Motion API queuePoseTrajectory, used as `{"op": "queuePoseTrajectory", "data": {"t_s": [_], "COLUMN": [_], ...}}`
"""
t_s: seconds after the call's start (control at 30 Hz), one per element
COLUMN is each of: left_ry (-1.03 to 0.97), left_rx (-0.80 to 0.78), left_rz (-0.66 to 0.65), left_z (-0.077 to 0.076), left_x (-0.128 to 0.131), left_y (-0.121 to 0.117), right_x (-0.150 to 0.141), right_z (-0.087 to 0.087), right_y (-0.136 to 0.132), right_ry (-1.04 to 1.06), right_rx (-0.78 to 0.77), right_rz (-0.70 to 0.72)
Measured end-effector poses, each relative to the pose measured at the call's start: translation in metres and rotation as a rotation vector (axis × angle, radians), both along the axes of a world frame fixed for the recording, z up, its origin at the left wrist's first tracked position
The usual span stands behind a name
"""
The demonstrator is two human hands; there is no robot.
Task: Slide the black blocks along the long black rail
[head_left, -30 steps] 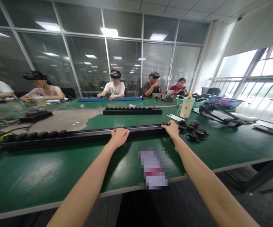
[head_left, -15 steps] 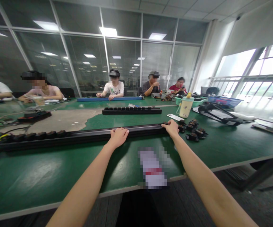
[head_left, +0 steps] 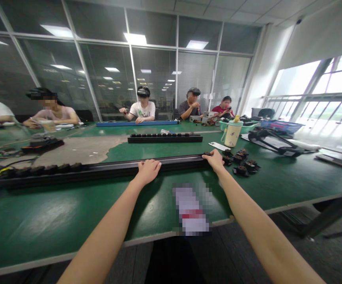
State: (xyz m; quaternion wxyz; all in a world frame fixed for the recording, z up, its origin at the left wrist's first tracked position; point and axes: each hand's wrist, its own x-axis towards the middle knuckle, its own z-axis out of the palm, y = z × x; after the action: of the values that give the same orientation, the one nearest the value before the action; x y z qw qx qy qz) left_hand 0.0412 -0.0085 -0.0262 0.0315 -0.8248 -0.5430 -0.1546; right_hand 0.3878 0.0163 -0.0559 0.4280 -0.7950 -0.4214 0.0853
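Resting left hand (head_left: 149, 172): over the black rail (head_left: 179, 162), grip unclear; firm pressure should steady it.
Right hand (head_left: 215, 159): closed on a small black piece (head_left: 207, 153) at the rail's right end; best guided square.
Second rail (head_left: 165, 139): well beyond.

I'd clock it around their right hand (head_left: 214, 159): loose black parts (head_left: 241, 170) crowd 3 o'clock, bottle (head_left: 232, 135) stands at 1, long black rail (head_left: 108, 172) bars 9, pixelated item (head_left: 191, 209) in the way at 7; green tabletop (head_left: 286, 189) open, passable at 4

long black rail (head_left: 111, 169), flat on table (head_left: 99, 213)
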Motion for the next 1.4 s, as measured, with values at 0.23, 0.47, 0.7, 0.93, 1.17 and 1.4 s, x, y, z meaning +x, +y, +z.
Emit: {"op": "queuePoseTrajectory", "data": {"t_s": [0.23,0.47,0.7,0.93,1.17,1.4], "left_ry": [0.005,-0.005,0.000,-0.004,0.001,-0.015], "left_rx": [-0.010,-0.001,-0.001,0.004,-0.002,-0.003], "left_rz": [-0.004,-0.011,-0.002,-0.007,-0.007,-0.005], "left_z": [0.001,-0.002,-0.003,-0.004,-0.002,-0.001], "left_x": [0.000,-0.001,-0.001,-0.002,-0.001,-0.001], "left_y": [0.000,0.002,0.005,0.005,0.004,0.003], "right_x": [0.006,0.011,0.016,0.019,0.022,0.024], "right_z": [0.000,-0.002,-0.004,-0.007,-0.010,-0.009], "right_y": [0.001,0.001,0.004,0.005,0.008,0.005], "right_ry": [0.049,0.107,0.128,0.121,0.109,0.085], "right_rx": [0.028,0.107,0.157,0.176,0.175,0.157], "right_rz": [-0.020,-0.033,-0.028,-0.029,-0.025,-0.035]}}
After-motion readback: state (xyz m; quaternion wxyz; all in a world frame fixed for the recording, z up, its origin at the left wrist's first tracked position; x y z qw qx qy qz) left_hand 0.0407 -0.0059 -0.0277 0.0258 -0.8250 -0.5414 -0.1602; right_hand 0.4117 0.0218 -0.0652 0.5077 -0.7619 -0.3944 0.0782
